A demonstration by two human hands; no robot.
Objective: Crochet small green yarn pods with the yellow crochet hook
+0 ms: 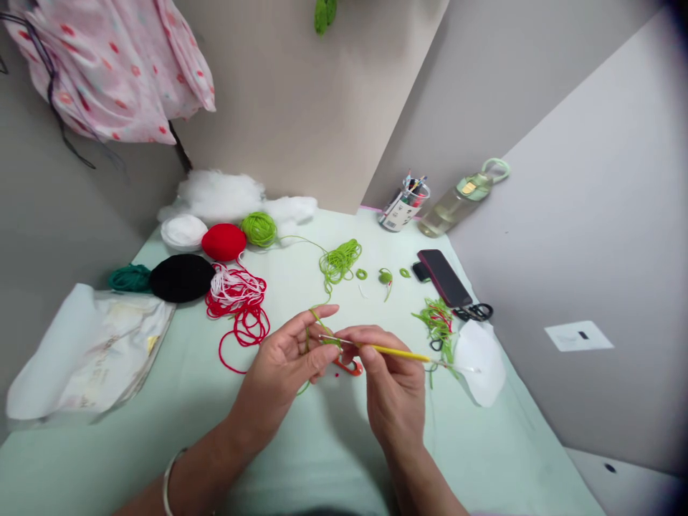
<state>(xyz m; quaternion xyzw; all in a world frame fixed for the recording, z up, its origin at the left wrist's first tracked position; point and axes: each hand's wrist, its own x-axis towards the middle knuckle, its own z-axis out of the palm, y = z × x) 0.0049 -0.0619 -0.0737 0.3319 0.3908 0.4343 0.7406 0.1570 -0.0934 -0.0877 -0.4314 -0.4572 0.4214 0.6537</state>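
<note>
My left hand (287, 365) pinches a strand of light green yarn (318, 322), with the index finger stretched out above it. My right hand (390, 380) grips a yellow crochet hook (400, 352), whose metal tip points left into the yarn by my left fingers. The strand runs up to a loose green tangle (340, 261) and on to a green yarn ball (259, 229). A small orange object (349, 368) lies on the table under my hands.
Red (223, 241), black (181, 278), white (183, 232) and teal (130, 278) yarn balls sit at the left with loose red-white yarn (239, 301). Stuffing (220, 193), plastic bag (86, 351), phone (443, 277), scissors (474, 312), green scraps (438, 322), pen cup (403, 204) and bottle (462, 201) surround them.
</note>
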